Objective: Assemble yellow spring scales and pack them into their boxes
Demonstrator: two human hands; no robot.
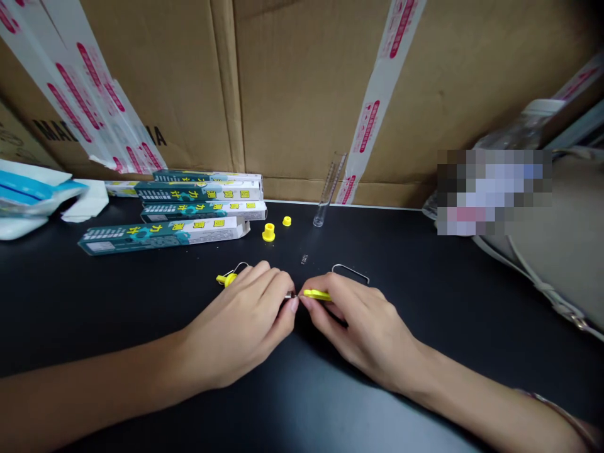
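Note:
Both my hands rest on a black table (141,314), fingertips meeting at the centre. My right hand (363,321) pinches a small yellow piece (317,294). My left hand (245,314) pinches a thin metal part (289,296) that meets the yellow piece's end. Just behind my left hand lies a yellow cap with a wire hook (228,277). A bent wire loop (352,272) lies behind my right hand. A tiny spring (304,258) sits on the table between them, farther back.
Two yellow plastic caps (268,232) (287,221) and a clear tube (329,189) leaning on a cardboard wall (292,94) stand at the back. Three teal and white boxes (189,211) are stacked at back left. A bag (557,245) lies at right.

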